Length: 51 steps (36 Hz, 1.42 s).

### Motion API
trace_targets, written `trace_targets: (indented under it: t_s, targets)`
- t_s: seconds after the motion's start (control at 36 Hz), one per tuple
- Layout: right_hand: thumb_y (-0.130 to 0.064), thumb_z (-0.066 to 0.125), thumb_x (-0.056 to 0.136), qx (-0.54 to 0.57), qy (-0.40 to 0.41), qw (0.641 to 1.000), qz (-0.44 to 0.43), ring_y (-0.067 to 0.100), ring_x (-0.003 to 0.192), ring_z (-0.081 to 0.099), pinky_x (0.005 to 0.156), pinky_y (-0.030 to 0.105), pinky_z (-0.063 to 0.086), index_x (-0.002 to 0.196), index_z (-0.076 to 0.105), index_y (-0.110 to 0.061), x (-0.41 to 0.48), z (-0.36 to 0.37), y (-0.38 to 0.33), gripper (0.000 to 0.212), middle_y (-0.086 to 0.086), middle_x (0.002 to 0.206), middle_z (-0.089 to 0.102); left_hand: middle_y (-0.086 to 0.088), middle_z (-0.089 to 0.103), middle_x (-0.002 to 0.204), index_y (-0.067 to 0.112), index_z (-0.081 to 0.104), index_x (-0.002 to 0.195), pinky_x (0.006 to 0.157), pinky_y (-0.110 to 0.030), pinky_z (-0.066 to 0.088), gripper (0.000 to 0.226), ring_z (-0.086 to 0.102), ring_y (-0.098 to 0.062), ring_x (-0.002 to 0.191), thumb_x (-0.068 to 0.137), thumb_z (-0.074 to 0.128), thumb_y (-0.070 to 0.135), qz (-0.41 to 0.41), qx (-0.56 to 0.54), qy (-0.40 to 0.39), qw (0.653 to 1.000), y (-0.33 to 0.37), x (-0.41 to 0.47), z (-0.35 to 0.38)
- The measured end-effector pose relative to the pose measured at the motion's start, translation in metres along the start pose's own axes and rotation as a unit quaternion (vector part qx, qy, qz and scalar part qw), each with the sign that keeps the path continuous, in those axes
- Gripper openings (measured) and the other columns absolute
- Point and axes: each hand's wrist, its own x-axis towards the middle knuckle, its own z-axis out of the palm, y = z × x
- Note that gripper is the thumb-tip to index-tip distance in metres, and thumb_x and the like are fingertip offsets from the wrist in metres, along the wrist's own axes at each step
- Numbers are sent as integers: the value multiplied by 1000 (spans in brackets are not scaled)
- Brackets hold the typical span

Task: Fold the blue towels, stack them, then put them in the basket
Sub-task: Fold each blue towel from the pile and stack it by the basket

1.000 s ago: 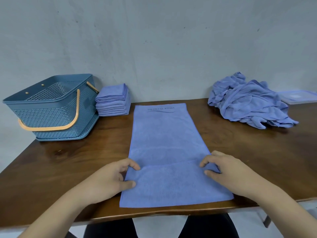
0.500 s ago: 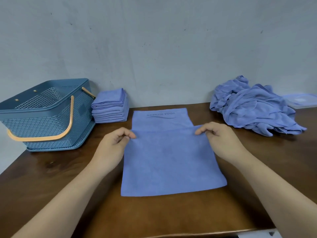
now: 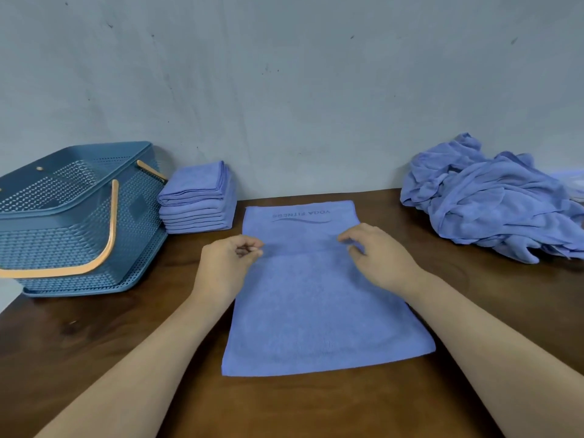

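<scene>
A: Counts, quick.
B: We get one basket with two orange handles, one stack of folded towels (layers too fine to count), one loose heap, one towel laid flat, plus left hand and right hand.
A: Surface, room?
B: Dark brown wood surface against a scuffed grey wall. Basket far left, stack just beside it, heap far right.
A: The towel?
B: Blue, centre of the surface, near part folded over. Its edge stops short of the far end, leaving a strip with upside-down lettering. Left hand pinches the fold's left corner. Right hand's fingers curl over the right corner; we cannot tell if it grips.
</scene>
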Motion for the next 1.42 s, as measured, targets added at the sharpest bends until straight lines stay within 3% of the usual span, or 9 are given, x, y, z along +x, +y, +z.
trace_targets:
  t_s: [0.08, 0.17, 0.25, 0.33, 0.5, 0.75, 0.89, 1.0, 1.42]
  targets:
    - [-25, 57, 103, -36, -19, 999, -15, 17, 121, 60, 99, 37, 49, 132, 68, -27, -2, 9, -3, 31, -11, 135, 64, 21, 73, 96, 26, 79, 106, 84, -12, 53, 11, 68, 2, 87, 102, 70, 21, 19, 70, -9, 997, 2, -4, 3]
    - [-54, 48, 106, -92, -59, 994, -17, 15, 144, 46, 116, 38, 37, 149, 54, -32, -9, 21, -6, 48, -10, 155, 50, 10, 67, 132, 22, 67, 133, 101, -21, 43, 36, 59, -9, 124, 108, 53, 43, 64, 133, -55, 988, 7, -14, 15]
    - [-69, 33, 105, -127, -96, 987, -2, 12, 158, 21, 129, 43, 18, 161, 35, -41, -16, 22, -11, 63, -11, 171, 27, 6, 31, 170, 29, 38, 160, 129, -37, 20, 72, 20, -16, 160, 102, 34, 71, 85, 241, -160, 953, 5, -30, 30]
    - [-73, 25, 104, -137, -128, 982, 4, 11, 162, 4, 131, 45, 8, 166, 19, -44, -23, 19, -14, 68, -12, 176, 9, 11, -1, 177, 38, 11, 168, 133, -41, 0, 77, -9, -10, 162, 102, 22, 76, 53, 310, -222, 923, 4, -42, 30]
    - [-75, 15, 103, -151, -159, 976, -2, 9, 161, -13, 131, 43, -1, 167, 2, -46, -57, 13, -26, 71, -14, 176, -8, 14, -16, 175, 41, -4, 168, 132, -41, -6, 78, -23, -6, 159, 101, 14, 77, 50, 336, -243, 909, 9, -75, 12]
    - [-78, 1, 95, -167, -164, 972, -5, 8, 159, -21, 130, 39, -6, 165, -9, -46, -117, 6, -54, 78, -15, 174, -18, 15, -18, 174, 43, -4, 167, 131, -39, -7, 86, -23, -7, 159, 92, 0, 85, 45, 333, -238, 911, 25, -136, -3]
    - [-74, 21, 104, -149, -153, 977, -6, 7, 162, 1, 127, 31, 3, 166, 16, -45, -100, -5, -57, 69, -14, 176, 5, 23, 34, 162, 44, 36, 155, 124, -33, 22, 73, 26, -6, 151, 95, 16, 81, 77, 293, -181, 935, 26, -101, -7]
    - [-71, 25, 104, -132, -158, 978, -27, 8, 161, 6, 128, 35, 6, 164, 25, -46, -58, -9, -44, 65, -15, 175, 13, 16, 44, 160, 35, 44, 155, 124, -36, 26, 58, 34, -9, 150, 106, 31, 64, 104, 257, -176, 944, 7, -35, 3]
    - [-64, 28, 108, -121, -157, 979, 35, 2, 160, 5, 130, 43, 5, 166, 23, -40, 35, 3, 43, 63, -16, 175, 11, 5, 5, 178, 36, 18, 168, 132, -44, 6, 75, 1, -13, 163, 103, 28, 72, 22, 325, -210, 922, -40, 47, 17]
